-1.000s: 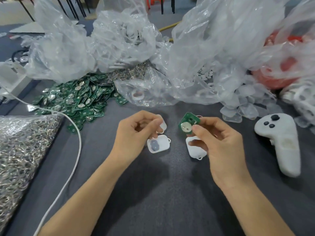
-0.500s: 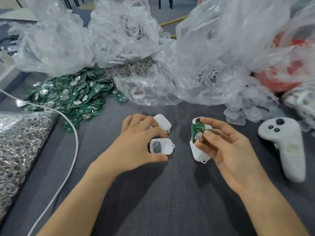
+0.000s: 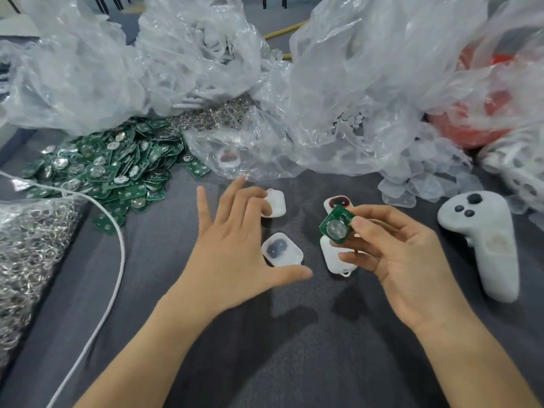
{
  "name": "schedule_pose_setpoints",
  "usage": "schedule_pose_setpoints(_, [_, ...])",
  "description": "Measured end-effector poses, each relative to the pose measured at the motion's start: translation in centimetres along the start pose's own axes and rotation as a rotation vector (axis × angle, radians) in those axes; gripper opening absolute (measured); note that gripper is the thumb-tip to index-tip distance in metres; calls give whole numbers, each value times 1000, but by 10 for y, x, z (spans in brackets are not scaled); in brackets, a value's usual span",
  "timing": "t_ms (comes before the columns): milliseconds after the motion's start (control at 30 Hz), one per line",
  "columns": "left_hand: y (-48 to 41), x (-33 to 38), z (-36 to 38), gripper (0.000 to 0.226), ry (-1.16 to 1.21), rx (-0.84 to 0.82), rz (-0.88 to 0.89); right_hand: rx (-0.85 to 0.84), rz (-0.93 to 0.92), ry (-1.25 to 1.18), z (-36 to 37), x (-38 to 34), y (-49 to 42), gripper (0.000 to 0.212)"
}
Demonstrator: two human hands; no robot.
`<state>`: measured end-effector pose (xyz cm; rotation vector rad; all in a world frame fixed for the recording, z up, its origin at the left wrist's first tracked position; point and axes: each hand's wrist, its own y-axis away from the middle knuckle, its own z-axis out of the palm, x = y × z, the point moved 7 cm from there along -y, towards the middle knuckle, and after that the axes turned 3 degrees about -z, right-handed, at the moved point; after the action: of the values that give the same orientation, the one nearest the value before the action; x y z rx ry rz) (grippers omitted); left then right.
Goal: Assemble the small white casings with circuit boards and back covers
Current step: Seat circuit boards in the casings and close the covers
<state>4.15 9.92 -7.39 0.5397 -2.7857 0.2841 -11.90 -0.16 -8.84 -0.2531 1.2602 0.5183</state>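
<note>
Open casing (image 3: 282,250): on the table (image 3: 294,363), hollow side up, dark part inside
Left hand (image 3: 232,245): just left of the open casing, fingers spread and straight, holding nothing, thumb tip just below it
Second casing (image 3: 275,203): behind the open casing, at the left fingertips
Right hand (image 3: 403,254): right of the open casing, pinching a green board (image 3: 337,228), silver disc up
Cover (image 3: 335,257): just right of the open casing, under the right fingers
Third casing (image 3: 338,203): behind and right
Board pile (image 3: 112,169): far left, behind
Controller (image 3: 482,240): far right
</note>
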Motion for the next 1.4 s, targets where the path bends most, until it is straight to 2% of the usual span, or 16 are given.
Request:
schedule_pose_setpoints(100, [8, 4, 1, 96, -126, 45, -160, 37, -4, -11, -4, 0, -1, 18])
schedule_pose_setpoints(167, [11, 5, 9, 95, -213, -18, -188, 62, -8, -31, -7, 0, -1, 27])
schedule_pose_setpoints(267, [13, 7, 18, 81, -269, -73, -153, 67, -16, -38, -8, 1, -1, 26])
schedule_pose_setpoints(400, [14, 14, 18, 51, -120, -64, -67, 45, -4, -24, -5, 3, -1, 34])
schedule_pose_setpoints(433, [15, 14, 19, 51, -76, -73, -41, 43, 3, -20, -5, 3, -1, 35])
schedule_pose_setpoints(533, [13, 16, 19, 67, 36, -69, 15, 42, 27, -17, -3, 6, 0, 33])
schedule_pose_setpoints(667, [12, 14, 10, 82, 23, 46, -89, 56, 40, -7, -3, 6, -1, 27])
schedule_pose_setpoints(733, [13, 13, 12, 83, -59, 29, -127, 61, 37, 16, -3, 7, 0, 22])
schedule_pose_setpoints(833, [12, 8, 21, 71, -111, -31, -125, 52, -1, 98, -3, 5, 1, 24])
schedule_pose_setpoints(933, [10, 7, 22, 50, -11, -45, -104, 39, -68, 203, -4, 0, 1, 33])
schedule_pose_setpoints(1033, [7, 4, 22, 35, 119, -58, -95, 28, -91, 257, -5, -1, 0, 34])
schedule_pose_setpoints(1267, [3, 0, 24, 44, 274, -144, -75, -63, -88, 322, 8, 2, 5, 28])
schedule_pose_setpoints(1400, [1, -3, 25, 49, 297, -191, -59, -104, -61, 439, 12, 5, 6, 31])
